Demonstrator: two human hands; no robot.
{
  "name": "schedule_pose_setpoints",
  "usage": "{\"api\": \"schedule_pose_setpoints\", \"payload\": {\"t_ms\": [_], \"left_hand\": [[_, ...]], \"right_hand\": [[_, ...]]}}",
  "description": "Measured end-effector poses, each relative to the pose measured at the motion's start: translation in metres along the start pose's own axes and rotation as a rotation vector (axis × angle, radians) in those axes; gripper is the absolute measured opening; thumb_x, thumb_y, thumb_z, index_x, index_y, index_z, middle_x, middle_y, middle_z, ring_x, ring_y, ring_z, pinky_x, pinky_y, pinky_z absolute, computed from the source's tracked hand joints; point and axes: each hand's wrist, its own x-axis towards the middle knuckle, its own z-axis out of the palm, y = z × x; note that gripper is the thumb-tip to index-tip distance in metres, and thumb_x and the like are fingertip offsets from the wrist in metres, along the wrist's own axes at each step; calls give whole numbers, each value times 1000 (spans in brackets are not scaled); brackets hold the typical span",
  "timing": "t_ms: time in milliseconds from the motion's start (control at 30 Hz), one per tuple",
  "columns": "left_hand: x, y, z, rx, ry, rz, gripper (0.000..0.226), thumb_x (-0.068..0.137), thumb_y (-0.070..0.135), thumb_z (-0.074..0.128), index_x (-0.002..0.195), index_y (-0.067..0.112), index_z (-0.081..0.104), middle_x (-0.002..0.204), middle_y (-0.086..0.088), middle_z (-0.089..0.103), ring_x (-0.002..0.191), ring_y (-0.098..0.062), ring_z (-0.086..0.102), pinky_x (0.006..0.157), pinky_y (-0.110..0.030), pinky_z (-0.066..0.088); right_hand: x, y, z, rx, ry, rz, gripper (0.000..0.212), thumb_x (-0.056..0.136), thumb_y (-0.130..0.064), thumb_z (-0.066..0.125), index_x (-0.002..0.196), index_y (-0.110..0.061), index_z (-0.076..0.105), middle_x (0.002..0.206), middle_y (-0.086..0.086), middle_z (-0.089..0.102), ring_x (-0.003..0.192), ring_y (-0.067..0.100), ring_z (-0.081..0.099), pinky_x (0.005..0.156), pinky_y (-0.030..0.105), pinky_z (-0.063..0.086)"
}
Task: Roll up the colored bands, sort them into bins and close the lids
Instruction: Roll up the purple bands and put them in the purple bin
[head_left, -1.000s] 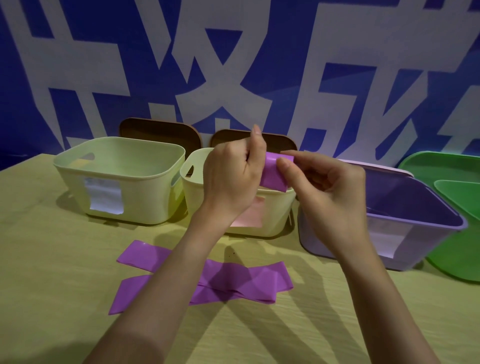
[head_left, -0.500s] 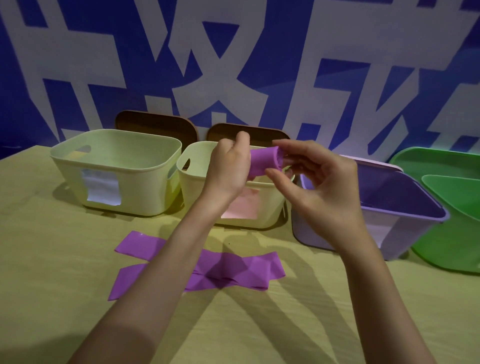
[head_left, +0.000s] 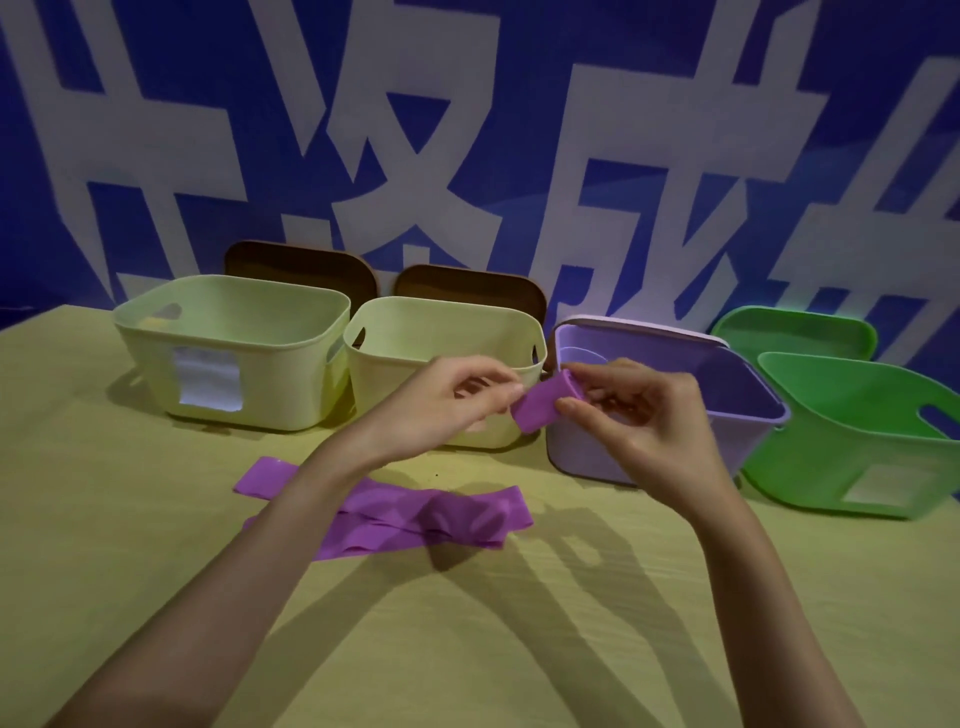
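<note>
Both hands pinching purple roll (head_left: 543, 408) in air before purple bin (head_left: 727, 410): left hand (head_left: 447, 400) at near end, right hand (head_left: 639, 415) around far end. Judging thin, light, springy; gripping across coil to stop unrolling. Flat bands (head_left: 415, 512) lying on table (head_left: 156, 545).

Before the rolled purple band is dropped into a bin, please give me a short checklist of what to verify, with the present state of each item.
1. Rolled purple band held by both hands: ok; left hand and right hand pinch it.
2. Roll fully tight: cannot tell; its far end is hidden by the fingers.
3. Purple bin open: ok; its lid leans behind it.
4. Roll over the purple bin: not ok; it hangs beside the bin's left front edge.
5. All bands rolled: not ok; flat purple bands lie on the table.
</note>
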Motion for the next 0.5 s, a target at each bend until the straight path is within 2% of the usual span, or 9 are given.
{"api": "schedule_pose_setpoints", "payload": {"t_ms": [100, 200, 333, 500], "left_hand": [[-14, 9, 0, -29, -30, 84, 24, 84, 15, 71, 108, 12, 70, 100, -1, 71, 94, -13, 66, 85, -27, 54], [-22, 19, 4, -57, -47, 83, 33, 75, 9, 79, 106, 7, 70, 97, -7, 72, 90, -22, 68, 86, -37, 55], [-29, 26, 10, -32, -32, 90, 36, 68, 8, 84, 100, 4, 70, 90, -10, 73, 84, -24, 70, 84, -40, 56], [-35, 32, 13, -68, -18, 77, 31, 68, 5, 84, 96, 3, 71, 85, -11, 74, 79, -26, 71, 80, -37, 57]], "right_hand": [[-6, -7, -7, -17, -86, 29, 32, 75, -7, 78, 105, -14, 72, 81, 8, 68, 70, 7, 61, 68, 14, 47], [-12, -15, -10, -44, -148, 42, 33, 72, -7, 80, 104, -11, 72, 82, 9, 69, 71, 17, 63, 69, 21, 52], [-16, -24, -10, 37, -192, 49, 30, 69, -7, 81, 95, -5, 67, 74, 0, 66, 63, 8, 60, 64, 17, 51], [-21, -29, -11, 110, -179, 17, 31, 66, -20, 78, 86, -1, 64, 68, -1, 66, 64, 8, 61, 64, 19, 51]]}}
